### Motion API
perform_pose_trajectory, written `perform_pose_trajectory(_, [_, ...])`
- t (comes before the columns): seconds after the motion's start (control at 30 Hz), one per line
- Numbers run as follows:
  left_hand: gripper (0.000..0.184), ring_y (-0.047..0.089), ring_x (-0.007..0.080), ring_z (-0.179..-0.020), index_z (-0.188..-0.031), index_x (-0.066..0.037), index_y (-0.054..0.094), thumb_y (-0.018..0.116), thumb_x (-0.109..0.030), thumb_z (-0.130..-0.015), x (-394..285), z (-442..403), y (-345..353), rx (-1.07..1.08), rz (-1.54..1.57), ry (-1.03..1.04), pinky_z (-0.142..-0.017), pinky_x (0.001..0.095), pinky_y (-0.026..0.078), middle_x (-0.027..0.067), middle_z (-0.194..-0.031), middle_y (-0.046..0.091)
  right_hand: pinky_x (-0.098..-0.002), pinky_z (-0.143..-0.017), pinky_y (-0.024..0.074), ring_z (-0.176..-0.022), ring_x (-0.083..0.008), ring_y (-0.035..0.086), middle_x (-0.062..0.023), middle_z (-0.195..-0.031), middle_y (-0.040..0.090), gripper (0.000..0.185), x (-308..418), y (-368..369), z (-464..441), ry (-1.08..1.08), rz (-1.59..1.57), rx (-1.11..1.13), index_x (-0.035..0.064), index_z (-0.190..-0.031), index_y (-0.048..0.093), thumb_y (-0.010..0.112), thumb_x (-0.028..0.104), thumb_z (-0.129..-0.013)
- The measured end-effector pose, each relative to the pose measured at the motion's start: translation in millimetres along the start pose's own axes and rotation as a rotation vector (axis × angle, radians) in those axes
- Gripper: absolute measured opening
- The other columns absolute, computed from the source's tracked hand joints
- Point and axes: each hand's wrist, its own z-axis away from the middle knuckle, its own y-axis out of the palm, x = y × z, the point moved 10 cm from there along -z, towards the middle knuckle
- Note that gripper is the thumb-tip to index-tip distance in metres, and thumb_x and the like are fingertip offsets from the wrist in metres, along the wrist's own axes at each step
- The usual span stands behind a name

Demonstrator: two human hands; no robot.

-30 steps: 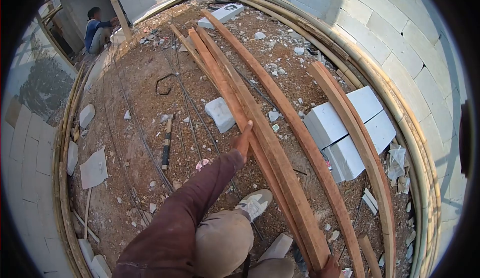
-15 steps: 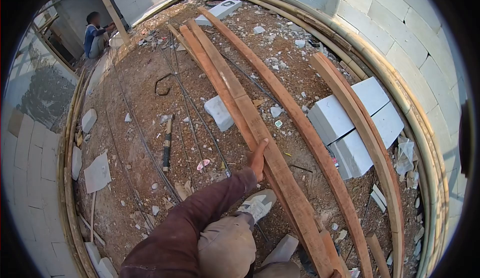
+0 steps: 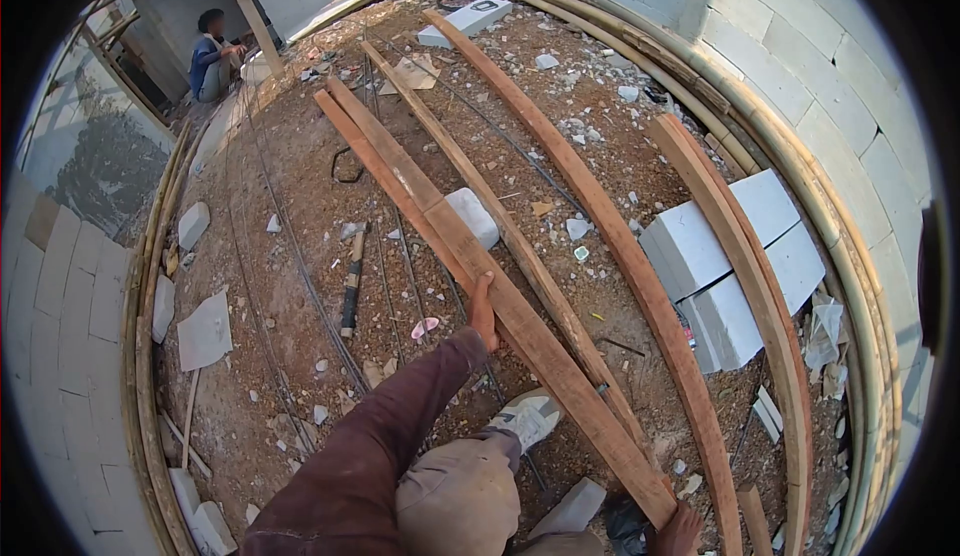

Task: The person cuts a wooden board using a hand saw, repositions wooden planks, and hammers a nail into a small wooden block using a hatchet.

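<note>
My left hand [image 3: 484,314] is closed round the left edge of a pair of long wooden beams [image 3: 520,321], its thumb on top. The two beams lie against each other, with a narrow gap at their far end. At the near end, my right hand [image 3: 680,531] grips the beam end, partly cut off by the frame's lower edge. Just right of the pair lies a thinner wooden batten [image 3: 500,211], and a pale block [image 3: 472,218] shows between them. My shoe [image 3: 528,421] stands below my left hand.
Farther right lie a reddish beam [image 3: 600,191] and another beam [image 3: 735,226] across white blocks [image 3: 715,331]. Thin metal rods [image 3: 290,246] and a hammer-like tool [image 3: 353,281] lie left. Bamboo poles [image 3: 800,176] line the block wall. A person [image 3: 212,61] crouches far left.
The pair of beams has shifted left and towards me, away from the thinner batten, which now shows along most of its length. More of my right hand has come into view.
</note>
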Motion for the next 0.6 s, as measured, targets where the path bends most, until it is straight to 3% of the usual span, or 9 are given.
perform_pose_trajectory(0.1, [0.063, 0.067, 0.0292, -0.109, -0.134, -0.012, 0.055, 0.063, -0.058, -0.092, 12, -8, -13, -0.053, -0.037, 0.026, -0.098, 0.0496, 0.053, 0.0114, -0.12, 0.066, -0.0593, -0.105, 0.043, -0.118, -0.0468, 0.057, -0.026, -0.122, 0.063, 0.069, 6, 11, -11, -0.059, 0.071, 0.099, 0.0002, -0.137, 0.055, 0.079, 0.036, -0.083])
perform_pose_trajectory(0.2, [0.07, 0.067, 0.0286, -0.11, -0.138, -0.01, 0.053, 0.065, -0.06, -0.091, 6, -18, -15, -0.055, -0.03, 0.018, -0.099, 0.0481, 0.053, 0.0126, -0.123, 0.065, -0.0605, -0.112, 0.0371, -0.124, -0.0485, 0.054, -0.0287, -0.13, 0.06, 0.075, -3, 16, -11, -0.033, -0.005, 0.052, -0.0004, -0.139, 0.053, 0.078, 0.042, -0.083])
perform_pose_trajectory(0.27, [0.077, 0.069, 0.0278, -0.107, -0.138, -0.005, 0.053, 0.069, -0.06, -0.088, 6, -14, -14, -0.092, -0.045, 0.016, -0.096, 0.045, 0.056, 0.0144, -0.123, 0.065, -0.0602, -0.115, 0.0346, -0.128, -0.0501, 0.051, -0.03, -0.135, 0.057, 0.078, -10, 28, -9, -0.001, -0.042, 0.124, -0.0002, -0.142, 0.051, 0.078, 0.043, -0.083])
perform_pose_trajectory(0.4, [0.066, 0.066, 0.029, -0.112, -0.135, -0.012, 0.053, 0.064, -0.06, -0.092, 7, -18, 3, 0.01, 0.012, -0.038, -0.101, 0.0497, 0.053, 0.0117, -0.123, 0.065, -0.0572, -0.118, 0.0343, -0.136, -0.0508, 0.046, -0.0313, -0.144, 0.051, 0.084, 4, -3, -16, -0.006, 0.041, 0.106, 0.0002, -0.147, 0.046, 0.083, 0.035, -0.079])
perform_pose_trajectory(0.5, [0.07, 0.067, 0.0297, -0.113, -0.138, -0.011, 0.05, 0.064, -0.061, -0.092, -11, -4, 28, 0.006, 0.044, 0.039, -0.101, 0.0506, 0.053, 0.0119, -0.124, 0.065, -0.0517, -0.094, 0.0482, -0.105, -0.0461, 0.06, -0.0236, -0.11, 0.061, 0.077, -14, -28, -27, -0.082, 0.022, -0.106, -0.0011, -0.129, 0.047, 0.083, 0.021, -0.065])
perform_pose_trajectory(0.6, [0.072, 0.066, 0.0299, -0.117, -0.141, -0.01, 0.05, 0.063, -0.061, -0.092, -8, -17, 53, 0.069, 0.024, 0.026, -0.102, 0.0508, 0.053, 0.0124, -0.125, 0.066, -0.0536, -0.1, 0.0424, -0.112, -0.047, 0.053, -0.024, -0.116, 0.054, 0.075, -48, -27, -60, -0.01, -0.046, -0.051, -0.0011, -0.13, 0.047, 0.079, 0.02, -0.066])
